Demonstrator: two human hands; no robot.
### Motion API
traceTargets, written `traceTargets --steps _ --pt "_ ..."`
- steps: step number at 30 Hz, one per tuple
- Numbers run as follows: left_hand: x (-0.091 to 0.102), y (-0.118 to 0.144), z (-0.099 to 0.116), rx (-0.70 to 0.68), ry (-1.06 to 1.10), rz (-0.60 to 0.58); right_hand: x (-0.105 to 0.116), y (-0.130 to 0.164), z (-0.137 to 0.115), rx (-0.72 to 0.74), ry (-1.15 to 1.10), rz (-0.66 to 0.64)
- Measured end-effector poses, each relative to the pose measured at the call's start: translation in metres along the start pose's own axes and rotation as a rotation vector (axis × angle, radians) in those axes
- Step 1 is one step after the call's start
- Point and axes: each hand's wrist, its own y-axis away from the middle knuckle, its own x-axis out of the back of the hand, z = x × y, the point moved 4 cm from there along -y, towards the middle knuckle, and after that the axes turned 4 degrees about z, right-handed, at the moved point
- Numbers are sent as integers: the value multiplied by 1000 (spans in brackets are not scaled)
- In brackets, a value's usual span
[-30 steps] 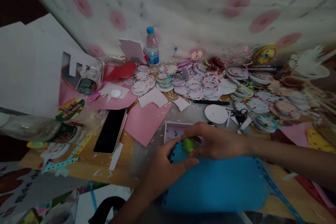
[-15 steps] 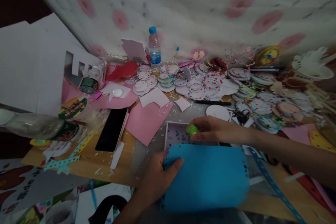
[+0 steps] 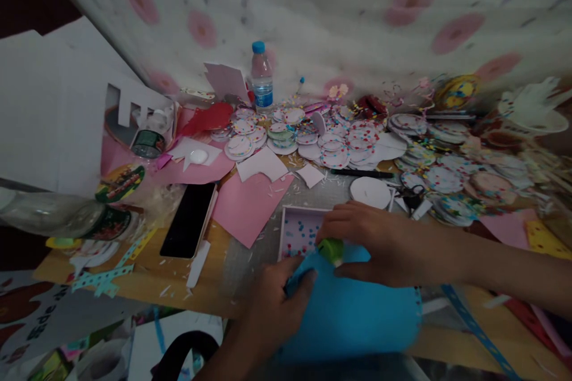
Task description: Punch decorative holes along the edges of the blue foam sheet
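Note:
A bright blue sheet of paper or card [image 3: 357,315] with rounded corners lies close in front of me, dark dots lining its right edge. My left hand [image 3: 279,303] pinches its upper left corner between thumb and fingers. My right hand [image 3: 379,244] grips a small green object [image 3: 330,250] with a pale end, held against the sheet's upper left part. Whether it is a glue dispenser or another small tool I cannot tell. Behind the sheet, partly covered by it and my right hand, stands a shallow pale box [image 3: 304,232] with blue and red bits inside.
Stacks of dotted paper discs [image 3: 333,146] fill the back of the table. A water bottle [image 3: 262,80] stands behind them. To the left lie a phone [image 3: 187,220], pink paper [image 3: 252,205] and a clear bottle [image 3: 67,214] on its side. A black pen [image 3: 361,173] lies beyond the box.
My right hand has brought the green object from over the box down toward me onto the blue sheet. The sheet's upper left corner now appears bent in my left hand.

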Motion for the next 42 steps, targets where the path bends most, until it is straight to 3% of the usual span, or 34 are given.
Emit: traceTargets --steps 5,15,21,34,42 --pt "0 -2 -2 -2 7 -21 2 -4 -4 36 -112 -3" --pt "-1 -1 -9 -15 67 32 -4 -6 6 -105 -251 -116" --pt "-4 -2 -17 1 82 16 -6 -8 6 -60 -284 -126" --pt "-4 -5 -15 0 98 -33 -12 -14 -1 -79 -2 -89" --pt "9 -9 -5 170 -16 3 -13 -18 0 -112 21 -64"
